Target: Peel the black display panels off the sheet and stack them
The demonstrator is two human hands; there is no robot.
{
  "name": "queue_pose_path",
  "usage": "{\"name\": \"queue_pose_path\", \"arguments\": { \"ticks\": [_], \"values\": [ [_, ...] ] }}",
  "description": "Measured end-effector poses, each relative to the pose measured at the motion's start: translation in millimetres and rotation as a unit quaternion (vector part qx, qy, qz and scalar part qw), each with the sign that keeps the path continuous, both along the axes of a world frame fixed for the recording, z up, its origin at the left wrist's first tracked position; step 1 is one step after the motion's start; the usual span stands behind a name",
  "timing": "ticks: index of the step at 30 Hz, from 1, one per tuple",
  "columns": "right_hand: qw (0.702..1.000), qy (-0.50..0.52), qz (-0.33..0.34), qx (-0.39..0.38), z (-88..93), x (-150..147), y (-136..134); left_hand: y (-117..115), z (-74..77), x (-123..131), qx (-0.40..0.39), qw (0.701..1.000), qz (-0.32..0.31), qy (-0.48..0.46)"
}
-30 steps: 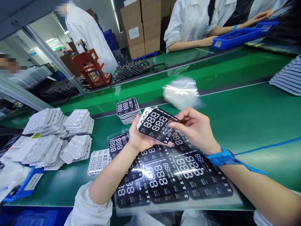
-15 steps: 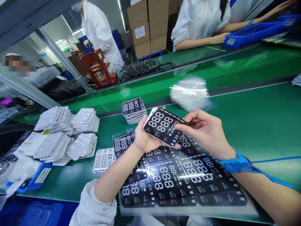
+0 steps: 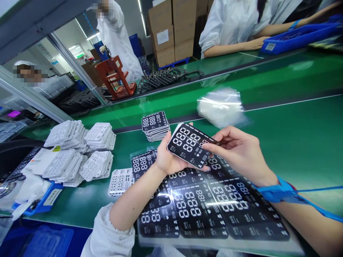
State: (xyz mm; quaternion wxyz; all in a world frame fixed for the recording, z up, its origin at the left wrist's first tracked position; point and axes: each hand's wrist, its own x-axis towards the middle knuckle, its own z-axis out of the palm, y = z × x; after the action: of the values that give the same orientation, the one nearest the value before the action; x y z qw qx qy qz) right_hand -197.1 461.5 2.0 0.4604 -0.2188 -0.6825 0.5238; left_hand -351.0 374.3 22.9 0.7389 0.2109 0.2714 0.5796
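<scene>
a long green conveyor belt (image 3: 289, 121) fills the view, and everything here sits relative to it. on its far side are stacked cardboard boxes (image 3: 171, 32), a red wooden stand (image 3: 114, 76), and a co-worker whose hand (image 3: 252, 43) lies near a blue plastic tray (image 3: 297, 39). on the near side, left of the person's arms, lie piles of white lattice-like panels (image 3: 77, 137), with one loose white panel (image 3: 120, 182) just beside the left forearm. further along the belt are a neat stack of small black display panels (image 3: 155, 126) and a bundle of clear plastic film (image 3: 221, 107). a large sheet of black printed panels (image 3: 193, 210) lies under the arms at the belt's near edge.

a single black display panel (image 3: 189, 145) is held above that sheet. the left hand (image 3: 171, 160) lies palm up beneath it, fingers mostly hidden, so its grip is hard to judge. the right hand (image 3: 238, 153), with a blue wrist strap (image 3: 278, 191), pinches the panel's right end between thumb and fingers. a pale edge shows behind the panel, perhaps a second piece, though i cannot tell. the work in hand looks like close handling of this one panel, and any next move calls for keeping that edge hold steady.
</scene>
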Motion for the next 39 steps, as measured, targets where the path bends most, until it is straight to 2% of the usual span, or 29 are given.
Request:
{"name": "queue_pose_path", "arguments": {
  "ticks": [7, 10, 14, 17, 18, 20, 22, 24, 28, 31, 35, 39],
  "values": [
    [0.999, -0.034, -0.005, 0.036, -3.3, 1, 0, 1, -3.5, -1, 0.027, 0.999, -0.017, 0.015],
    [0.993, -0.068, -0.03, 0.091, -5.8, 2, 1, 0, -3.6, -1, 0.021, 1.0, -0.007, 0.017],
    [0.956, -0.16, -0.076, 0.233, -7.5, 1, 8, -1, 0.4, 4, -0.014, 0.998, 0.027, 0.051],
    [0.929, -0.199, -0.112, 0.29, -1.8, 0, 10, -1, 6.6, 12, -0.066, 0.992, 0.069, 0.086],
    [0.93, -0.188, -0.103, 0.3, 1.6, 0, 8, -1, 8.5, 16, -0.085, 0.988, 0.087, 0.094],
    [0.936, -0.141, -0.022, 0.322, 9.1, -2, 0, -1, 11.1, 24, -0.106, 0.98, 0.125, 0.111],
    [0.931, -0.109, 0.077, 0.34, 14.6, -4, -10, -2, 11.2, 32, -0.106, 0.973, 0.156, 0.132],
    [0.923, -0.104, 0.121, 0.35, 16.3, -6, -18, -3, 9.4, 36, -0.088, 0.966, 0.18, 0.162],
    [0.923, -0.099, 0.137, 0.346, 15.0, -9, -20, -6, 8.4, 34, -0.045, 0.941, 0.227, 0.247],
    [0.923, -0.094, 0.154, 0.339, 18.1, -11, -18, -7, 15.3, 34, -0.047, 0.931, 0.229, 0.279],
    [0.928, -0.116, 0.157, 0.316, 25.2, -16, -21, -10, 26.1, 38, -0.088, 0.934, 0.234, 0.257],
    [0.934, -0.122, 0.161, 0.294, 33.8, -21, -21, -12, 28.4, 32, -0.099, 0.941, 0.228, 0.231]
  ]
}}
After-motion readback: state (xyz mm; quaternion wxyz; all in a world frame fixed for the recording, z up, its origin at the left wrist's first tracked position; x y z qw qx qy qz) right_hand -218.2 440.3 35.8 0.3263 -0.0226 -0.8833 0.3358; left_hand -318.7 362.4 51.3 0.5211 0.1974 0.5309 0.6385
